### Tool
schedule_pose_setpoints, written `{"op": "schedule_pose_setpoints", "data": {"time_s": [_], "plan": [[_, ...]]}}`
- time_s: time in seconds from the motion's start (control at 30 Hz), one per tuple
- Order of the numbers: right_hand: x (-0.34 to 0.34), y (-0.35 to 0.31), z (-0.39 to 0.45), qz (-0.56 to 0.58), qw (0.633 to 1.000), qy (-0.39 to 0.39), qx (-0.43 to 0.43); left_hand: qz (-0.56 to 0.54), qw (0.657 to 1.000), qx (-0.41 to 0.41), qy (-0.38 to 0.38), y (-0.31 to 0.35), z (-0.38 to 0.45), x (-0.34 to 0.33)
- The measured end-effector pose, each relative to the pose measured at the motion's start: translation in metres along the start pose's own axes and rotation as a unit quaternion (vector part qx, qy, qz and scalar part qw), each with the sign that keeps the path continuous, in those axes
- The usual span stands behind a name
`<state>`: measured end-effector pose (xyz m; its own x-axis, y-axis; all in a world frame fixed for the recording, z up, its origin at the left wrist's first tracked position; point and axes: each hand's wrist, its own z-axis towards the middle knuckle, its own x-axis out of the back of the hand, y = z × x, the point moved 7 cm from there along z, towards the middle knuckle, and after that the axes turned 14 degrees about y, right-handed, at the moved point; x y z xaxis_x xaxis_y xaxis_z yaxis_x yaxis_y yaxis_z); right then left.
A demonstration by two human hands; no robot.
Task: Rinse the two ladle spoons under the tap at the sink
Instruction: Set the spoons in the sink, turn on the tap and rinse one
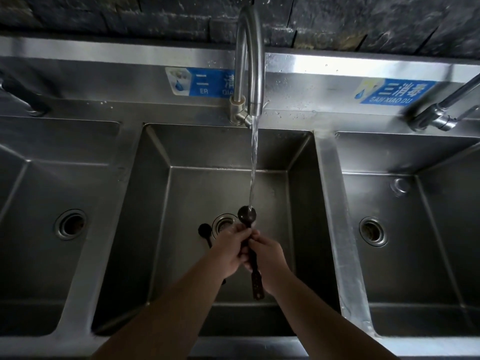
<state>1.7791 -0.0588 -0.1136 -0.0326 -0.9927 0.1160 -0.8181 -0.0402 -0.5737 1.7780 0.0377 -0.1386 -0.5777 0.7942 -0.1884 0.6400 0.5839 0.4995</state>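
A dark, rough stone wall [130, 16] runs along the top, dim and unevenly lit. Below it a stainless steel backsplash [104, 74] catches a brighter glare toward its right end and is speckled with droplets. Two blue labels are stuck to it: one [197, 83] at the middle, another reading "SAN XIAO DU" [394, 92] toward the right.

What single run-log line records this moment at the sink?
tap: running | held ladle: bowl under stream, left hand and right hand on handle | second ladle: on basin floor
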Motion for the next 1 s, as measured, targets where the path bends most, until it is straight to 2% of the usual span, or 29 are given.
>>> {"op": "schedule_pose_setpoints", "data": {"time_s": [0.2,0.37,0.63,0.8,1.0], "plan": [[0.003,0.015,0.001,0.001,0.999,0.013,-0.035,-0.009,1.000,0.007,-0.009,-0.018,-0.007,0.009],[-0.004,0.001,0.003,0.029,0.999,0.013,-0.010,-0.005,1.000,-0.007,0.000,-0.006,-0.005,0.004],[-0.020,-0.050,0.014,0.087,0.996,0.001,0.007,-0.019,0.998,-0.058,0.001,0.045,0.005,-0.016],[-0.036,-0.098,0.016,0.121,0.991,-0.005,0.063,-0.040,0.994,-0.099,-0.014,0.092,0.005,-0.034],[-0.058,-0.158,0.011,0.186,0.974,-0.061,0.111,-0.077,0.984,-0.158,-0.030,0.155,-0.007,-0.057]]}}
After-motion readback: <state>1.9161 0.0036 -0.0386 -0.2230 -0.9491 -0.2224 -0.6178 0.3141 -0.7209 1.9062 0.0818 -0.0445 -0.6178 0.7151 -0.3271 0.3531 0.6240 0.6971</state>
